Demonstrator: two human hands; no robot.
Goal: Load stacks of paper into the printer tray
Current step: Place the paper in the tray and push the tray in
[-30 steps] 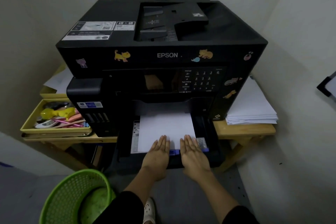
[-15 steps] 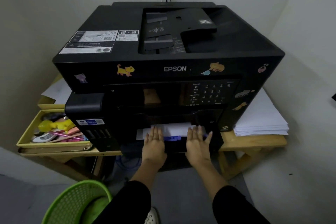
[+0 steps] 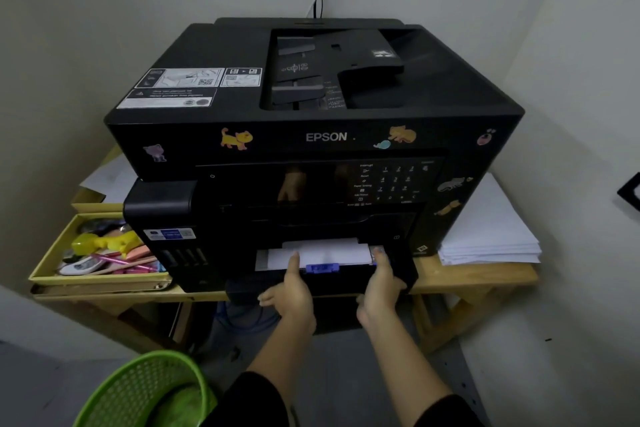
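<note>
Now, line by line:
Printer: black Epson printer (image 3: 311, 135) with cat stickers, on a wooden table (image 3: 485, 276) in a corner.
Tray: paper tray (image 3: 398, 274) nearly fully in, only its front edge out, blue guide tab (image 3: 322, 268) at centre.
Paper: white paper (image 3: 325, 253) lies in the tray, a narrow strip visible.
Left hand: left hand (image 3: 292, 298) grips the tray front, thumb on the paper.
Right hand: right hand (image 3: 379, 291) grips the tray front too (fingers underneath, hidden).
Spare stack: loose paper stack (image 3: 491, 236) on the table right of the printer.
Left side: yellow box (image 3: 52, 274) of stationery.
Floor: green basket (image 3: 138, 392).
</note>
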